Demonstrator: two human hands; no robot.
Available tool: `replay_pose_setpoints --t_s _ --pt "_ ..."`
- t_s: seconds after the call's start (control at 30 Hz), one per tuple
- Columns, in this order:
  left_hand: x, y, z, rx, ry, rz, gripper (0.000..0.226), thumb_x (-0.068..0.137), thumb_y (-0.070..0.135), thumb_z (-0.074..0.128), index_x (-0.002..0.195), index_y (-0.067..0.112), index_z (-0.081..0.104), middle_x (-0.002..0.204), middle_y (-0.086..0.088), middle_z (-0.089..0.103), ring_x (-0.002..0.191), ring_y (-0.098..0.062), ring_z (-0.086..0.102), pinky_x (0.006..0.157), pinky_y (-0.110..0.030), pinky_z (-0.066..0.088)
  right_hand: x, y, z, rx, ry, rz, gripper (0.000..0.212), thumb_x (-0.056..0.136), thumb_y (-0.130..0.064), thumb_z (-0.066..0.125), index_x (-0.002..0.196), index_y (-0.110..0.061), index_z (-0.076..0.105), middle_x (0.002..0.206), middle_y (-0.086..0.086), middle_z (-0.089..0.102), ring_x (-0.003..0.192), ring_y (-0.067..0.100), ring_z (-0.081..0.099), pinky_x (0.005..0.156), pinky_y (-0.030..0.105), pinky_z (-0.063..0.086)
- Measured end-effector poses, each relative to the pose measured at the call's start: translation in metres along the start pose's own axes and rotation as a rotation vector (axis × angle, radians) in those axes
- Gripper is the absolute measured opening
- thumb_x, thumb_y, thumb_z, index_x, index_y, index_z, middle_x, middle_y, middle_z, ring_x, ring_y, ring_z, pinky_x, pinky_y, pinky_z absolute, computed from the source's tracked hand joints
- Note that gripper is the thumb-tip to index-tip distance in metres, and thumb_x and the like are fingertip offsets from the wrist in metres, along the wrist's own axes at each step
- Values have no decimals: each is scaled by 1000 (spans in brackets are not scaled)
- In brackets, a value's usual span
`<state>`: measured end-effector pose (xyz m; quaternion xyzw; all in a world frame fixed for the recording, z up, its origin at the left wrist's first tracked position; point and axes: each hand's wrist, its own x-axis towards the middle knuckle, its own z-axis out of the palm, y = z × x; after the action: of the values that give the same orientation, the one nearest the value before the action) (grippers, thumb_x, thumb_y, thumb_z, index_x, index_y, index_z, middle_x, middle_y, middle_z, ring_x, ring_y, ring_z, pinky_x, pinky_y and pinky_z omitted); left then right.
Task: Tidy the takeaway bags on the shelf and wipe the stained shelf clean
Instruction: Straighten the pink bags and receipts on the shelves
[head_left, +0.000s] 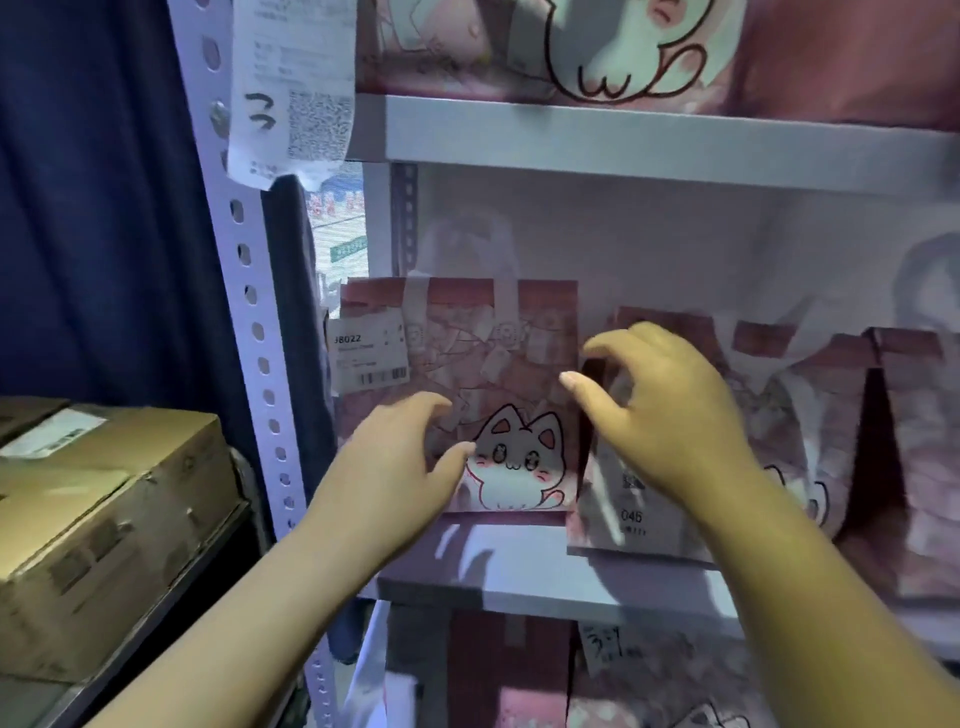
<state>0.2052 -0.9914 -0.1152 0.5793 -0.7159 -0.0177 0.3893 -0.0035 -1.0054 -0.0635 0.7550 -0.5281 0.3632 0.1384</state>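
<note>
Flanking the pink cat bag (498, 395), left hand (400, 462) and right hand (670, 410), fingers spread.

The right hand (670, 410) covers part of the second bag (613, 499), whose label is too blurred to read. The top bag (623, 47) and the rightmost bag (919, 457) are cut off by the edges. The receipt (291, 88) print is illegible.
</note>
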Motion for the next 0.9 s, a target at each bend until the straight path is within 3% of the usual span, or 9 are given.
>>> replay_pose_setpoints --t_s 0.13,0.27,0.47,0.63,0.8,0.9 --pt "4 18 22 -75 -27 89 37 84 37 62 117 21 58 113 8 58 105 -9 54 85 -16 36 -30 28 -13 -12 22 96 27 86 -38 61 102 -17 66 103 -1 65 97 22 58 78 36 49" --pt "8 39 45 -106 -86 136 38 85 36 62 118 19 58 114 4 60 100 -12 57 85 -24 44 -56 66 -27 -55 63 215 29 85 -35 64 104 -13 66 104 3 65 96 24 59 77 36 48" --pt "19 70 75 -78 -87 136 44 86 36 61 123 12 54 119 -5 60 108 -22 55 89 -33 45 -85 129 -42 -90 122 381 36 84 -31 66 113 -10 60 108 10 59 98 28 54 74 30 39" --pt "20 81 93 -71 -52 30 32 87 33 61 109 11 57 106 -6 61 95 -25 56 79 -35 46 -98 170 -41 -110 -22 510 55 84 -38 64 126 -10 46 116 13 48 101 31 48 70 31 35" --pt "11 85 108 -102 -4 -10 18 87 27 61 99 14 62 91 4 65 78 -15 57 71 -30 44 -102 188 -35 -95 -158 542 51 83 -47 60 117 -12 47 102 8 51 88 28 53 68 37 47" --pt "6 86 113 -112 41 -59 8 88 23 59 92 20 65 80 7 68 74 -13 62 70 -33 50 -103 194 -32 -78 -180 521 53 84 -49 57 123 -15 46 106 7 53 88 27 57 73 41 51"
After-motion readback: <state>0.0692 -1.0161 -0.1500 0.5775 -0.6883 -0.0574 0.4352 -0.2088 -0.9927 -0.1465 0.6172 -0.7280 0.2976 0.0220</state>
